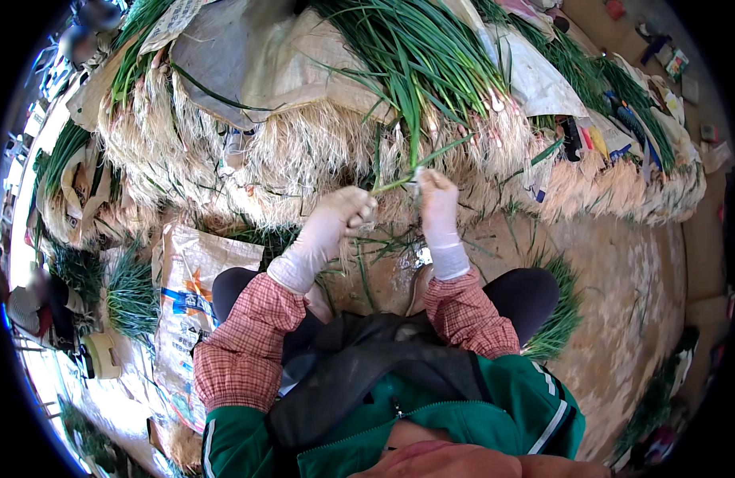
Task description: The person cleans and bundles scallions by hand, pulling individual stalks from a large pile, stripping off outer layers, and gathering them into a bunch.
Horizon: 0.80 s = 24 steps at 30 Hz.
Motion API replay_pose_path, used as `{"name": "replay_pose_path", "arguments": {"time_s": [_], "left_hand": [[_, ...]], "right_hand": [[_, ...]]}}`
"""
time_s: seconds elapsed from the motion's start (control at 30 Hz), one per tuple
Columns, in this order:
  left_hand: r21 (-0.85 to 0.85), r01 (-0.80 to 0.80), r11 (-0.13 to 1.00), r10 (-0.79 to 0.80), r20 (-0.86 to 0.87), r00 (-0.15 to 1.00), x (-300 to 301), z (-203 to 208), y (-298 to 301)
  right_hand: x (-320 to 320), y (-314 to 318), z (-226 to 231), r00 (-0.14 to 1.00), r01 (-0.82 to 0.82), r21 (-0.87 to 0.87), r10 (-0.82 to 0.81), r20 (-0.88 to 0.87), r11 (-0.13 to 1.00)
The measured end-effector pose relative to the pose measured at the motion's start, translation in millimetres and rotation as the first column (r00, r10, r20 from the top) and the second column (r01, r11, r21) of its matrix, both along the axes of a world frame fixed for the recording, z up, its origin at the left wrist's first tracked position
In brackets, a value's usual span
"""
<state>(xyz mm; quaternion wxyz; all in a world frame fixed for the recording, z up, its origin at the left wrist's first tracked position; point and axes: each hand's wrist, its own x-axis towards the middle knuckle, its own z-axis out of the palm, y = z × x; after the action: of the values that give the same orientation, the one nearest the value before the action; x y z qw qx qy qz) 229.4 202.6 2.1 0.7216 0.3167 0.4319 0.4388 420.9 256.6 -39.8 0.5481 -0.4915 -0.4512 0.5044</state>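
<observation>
Both my hands wear pale, whitish gloves and are raised in front of the pile. My left hand (347, 211) is closed, its fingertips at the lower left end of a thin green onion (394, 184). Just to its right, my right hand (438, 195) pinches the same green onion between thumb and fingers. A green blade sticks out up and to the right beyond that pinch. Directly behind rises a heap of green onions (419, 60), long green leaves on top and stringy pale roots (327, 147) hanging toward me.
Grey-beige sheeting (248, 56) covers part of the heap. A printed white sack (188, 279) lies at my left, beside a bunch of green onions (132, 295). More green leaves (562, 307) lie by my right knee. Another person (45, 307) sits at far left, near a beige container (102, 355).
</observation>
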Motion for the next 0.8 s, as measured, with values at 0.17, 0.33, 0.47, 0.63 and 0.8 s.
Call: {"name": "replay_pose_path", "arguments": {"time_s": [0.17, 0.33, 0.47, 0.63, 0.8], "left_hand": [[0.007, 0.122, 0.993, -0.121, 0.218, 0.968, -1, 31, -24], [0.163, -0.060, 0.985, -0.055, 0.619, 0.784, -29, 60, -33], [0.286, -0.134, 0.949, -0.105, 0.686, 0.720, -43, 60, -32], [0.057, -0.115, 0.992, 0.041, 0.709, 0.704, -36, 35, -17], [0.004, -0.171, 0.985, 0.109, 0.754, 0.647, -47, 9, -5]], "right_hand": [[40, 47, 72, 0.903, 0.419, 0.146, -0.394, -0.174, 0.896], [118, 75, 99, 0.817, 0.337, 0.472, -0.502, 0.284, 0.815], [67, 19, 55, 0.273, -0.476, 0.011, 0.136, 0.953, 0.879], [15, 56, 59, 0.530, -0.312, 0.251, -0.052, 0.846, 0.916], [-27, 73, 67, -0.203, -0.518, 0.062, -0.194, 0.960, 0.853]]}}
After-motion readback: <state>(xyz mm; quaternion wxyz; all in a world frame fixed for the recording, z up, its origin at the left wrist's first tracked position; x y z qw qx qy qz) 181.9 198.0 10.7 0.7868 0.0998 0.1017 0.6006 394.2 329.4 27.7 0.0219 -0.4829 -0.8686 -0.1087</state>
